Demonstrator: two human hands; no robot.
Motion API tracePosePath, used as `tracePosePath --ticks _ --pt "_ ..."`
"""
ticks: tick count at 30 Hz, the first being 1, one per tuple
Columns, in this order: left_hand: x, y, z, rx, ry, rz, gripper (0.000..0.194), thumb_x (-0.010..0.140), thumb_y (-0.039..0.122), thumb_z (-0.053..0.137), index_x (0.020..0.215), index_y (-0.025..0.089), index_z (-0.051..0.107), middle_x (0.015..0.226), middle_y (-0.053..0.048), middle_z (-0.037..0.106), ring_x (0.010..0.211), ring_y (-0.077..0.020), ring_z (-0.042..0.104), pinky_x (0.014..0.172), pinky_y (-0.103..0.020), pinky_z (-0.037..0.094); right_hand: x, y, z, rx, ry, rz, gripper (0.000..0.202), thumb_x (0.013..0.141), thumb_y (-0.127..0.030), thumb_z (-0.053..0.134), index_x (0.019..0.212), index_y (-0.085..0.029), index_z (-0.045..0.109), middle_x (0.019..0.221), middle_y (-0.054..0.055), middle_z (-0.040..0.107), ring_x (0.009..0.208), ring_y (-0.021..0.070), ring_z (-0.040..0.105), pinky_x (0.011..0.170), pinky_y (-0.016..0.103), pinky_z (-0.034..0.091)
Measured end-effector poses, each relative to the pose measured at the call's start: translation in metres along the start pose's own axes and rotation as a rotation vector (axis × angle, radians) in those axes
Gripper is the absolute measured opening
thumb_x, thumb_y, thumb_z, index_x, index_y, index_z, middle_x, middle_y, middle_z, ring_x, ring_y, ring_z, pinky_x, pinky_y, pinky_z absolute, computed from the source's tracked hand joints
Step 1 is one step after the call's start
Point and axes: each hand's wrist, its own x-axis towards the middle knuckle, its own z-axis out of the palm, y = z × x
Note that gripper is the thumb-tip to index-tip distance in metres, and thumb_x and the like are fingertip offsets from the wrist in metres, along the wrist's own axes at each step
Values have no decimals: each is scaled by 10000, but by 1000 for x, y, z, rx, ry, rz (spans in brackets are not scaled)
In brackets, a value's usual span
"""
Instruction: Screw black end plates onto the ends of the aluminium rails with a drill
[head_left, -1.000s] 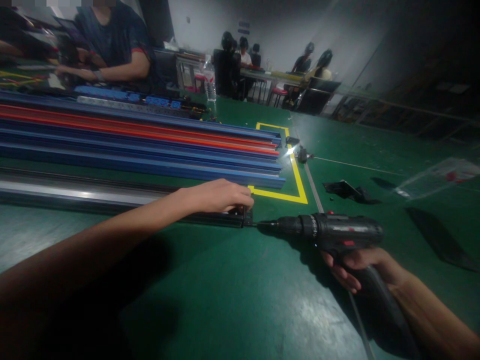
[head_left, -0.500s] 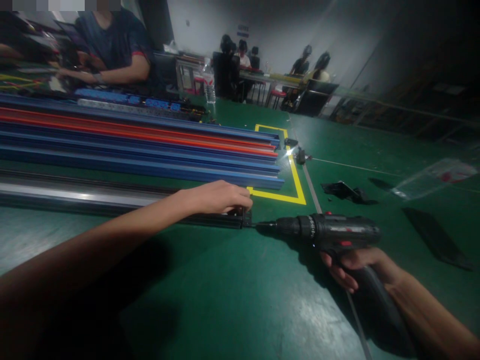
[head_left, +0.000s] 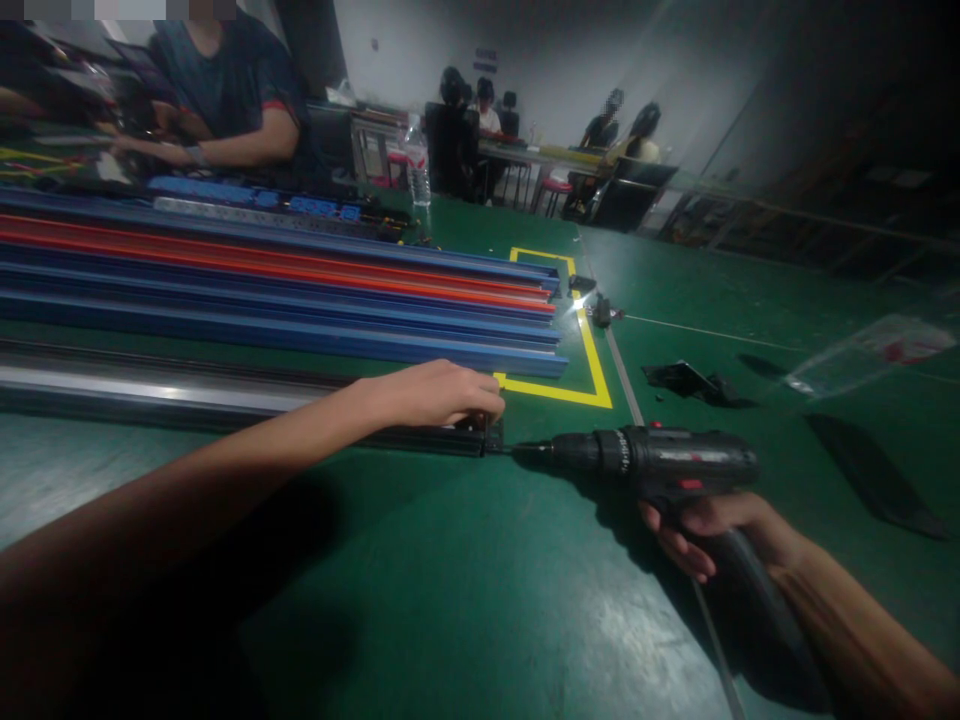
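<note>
My right hand [head_left: 705,535] grips a black cordless drill [head_left: 675,462] by its handle, index finger near the trigger. The drill lies level and points left, with its bit meeting the end of a long black and silver metal profile [head_left: 172,393]. At that same end is my left hand [head_left: 446,395], its fingers curled down over a small black end piece [head_left: 493,437]. The fingers hide most of this piece. Between bit and piece, the exact contact is too small to make out.
Several blue and red profiles [head_left: 300,290] lie parallel behind, inside yellow tape [head_left: 592,370]. A water bottle [head_left: 418,165] stands beyond; another bottle [head_left: 874,355] lies at right near black pieces [head_left: 697,385] and a dark flat plate [head_left: 870,475]. A person [head_left: 232,95] works across the table.
</note>
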Motion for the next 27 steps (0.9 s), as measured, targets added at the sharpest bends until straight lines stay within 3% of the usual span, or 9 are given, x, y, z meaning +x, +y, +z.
tracePosePath --ticks 27 --pt "0 0 1 12 11 11 222 880 53 509 932 240 617 942 -5 663 828 -146 620 598 -248 342 -1 -5 4 -6 -39 14 286 787 -218 697 1025 -62 729 720 70 718 521 110 644 522 207 543"
